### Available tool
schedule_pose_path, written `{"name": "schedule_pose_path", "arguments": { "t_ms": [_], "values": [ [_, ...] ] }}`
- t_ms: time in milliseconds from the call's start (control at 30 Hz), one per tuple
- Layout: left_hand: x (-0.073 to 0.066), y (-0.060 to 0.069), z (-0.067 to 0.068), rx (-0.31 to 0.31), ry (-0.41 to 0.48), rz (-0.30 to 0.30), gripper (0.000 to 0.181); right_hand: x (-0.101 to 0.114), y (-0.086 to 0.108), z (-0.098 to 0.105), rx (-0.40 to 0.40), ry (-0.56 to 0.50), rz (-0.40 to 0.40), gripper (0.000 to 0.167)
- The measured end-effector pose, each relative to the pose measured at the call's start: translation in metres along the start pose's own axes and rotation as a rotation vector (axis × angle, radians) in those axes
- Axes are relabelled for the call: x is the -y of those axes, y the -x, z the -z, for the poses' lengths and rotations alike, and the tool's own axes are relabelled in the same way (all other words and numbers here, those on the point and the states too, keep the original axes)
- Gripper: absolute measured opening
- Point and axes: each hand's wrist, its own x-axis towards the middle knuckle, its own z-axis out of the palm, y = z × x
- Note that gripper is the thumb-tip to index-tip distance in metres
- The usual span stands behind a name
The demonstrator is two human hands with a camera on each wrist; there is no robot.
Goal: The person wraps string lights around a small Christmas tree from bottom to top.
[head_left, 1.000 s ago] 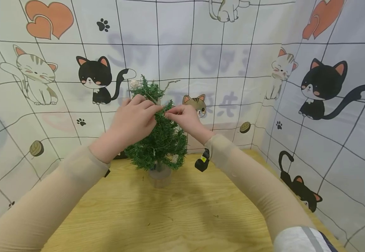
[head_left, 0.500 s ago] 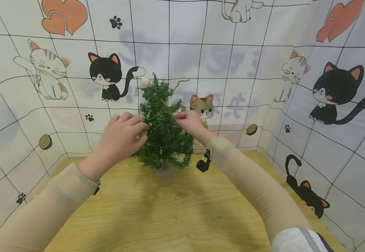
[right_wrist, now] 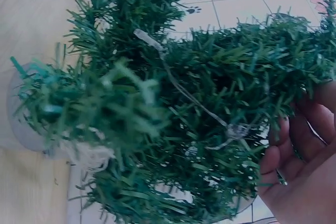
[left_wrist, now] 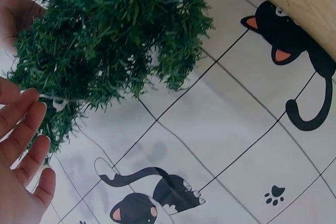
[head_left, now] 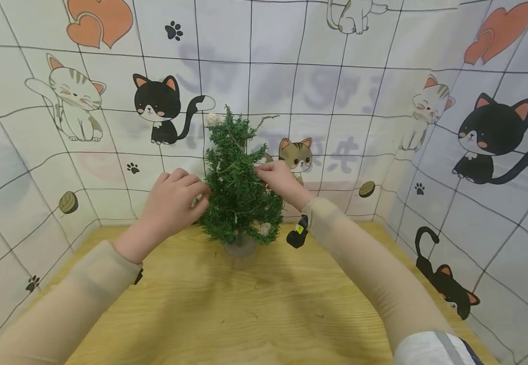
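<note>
A small artificial Christmas tree [head_left: 236, 182] stands upright on a round base [head_left: 241, 252]. My left hand [head_left: 171, 203] is at its left side; in the left wrist view, thumb and index finger pinch a thin clear string of lights [left_wrist: 59, 103] that runs into the branches. At the tree's right side is my right hand [head_left: 282, 180], thumb and index finger close together at the foliage. Needles hide those fingertips in the right wrist view, so whatever is between them cannot be seen. Clear wire and a small bulb [right_wrist: 148, 40] lie across the branches there.
The wooden table [head_left: 246, 324] has small green bits on it. A white cloth wall printed with cats [head_left: 156, 109] stands close behind the tree and along the right. Pale woven balls [head_left: 264, 229] hang among the branches. A bare twig [head_left: 266, 120] sticks out near the top.
My left hand has come off the tree's upper front, moving down and left to its side. The right hand stays at the right side, slightly lower. The head view has shifted somewhat.
</note>
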Motion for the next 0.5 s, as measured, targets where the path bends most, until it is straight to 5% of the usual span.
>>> {"name": "schedule_pose_path", "arguments": {
  "t_ms": [267, 500],
  "values": [
    [0.010, -0.008, 0.012, -0.017, -0.033, 0.014, 0.015, 0.002, 0.002, 0.019, -0.019, -0.018, 0.018, 0.029],
    [0.037, -0.003, 0.018, 0.184, -0.059, 0.239, 0.032, -0.023, 0.017, 0.040, -0.115, -0.107, 0.004, 0.033]
  ]
}}
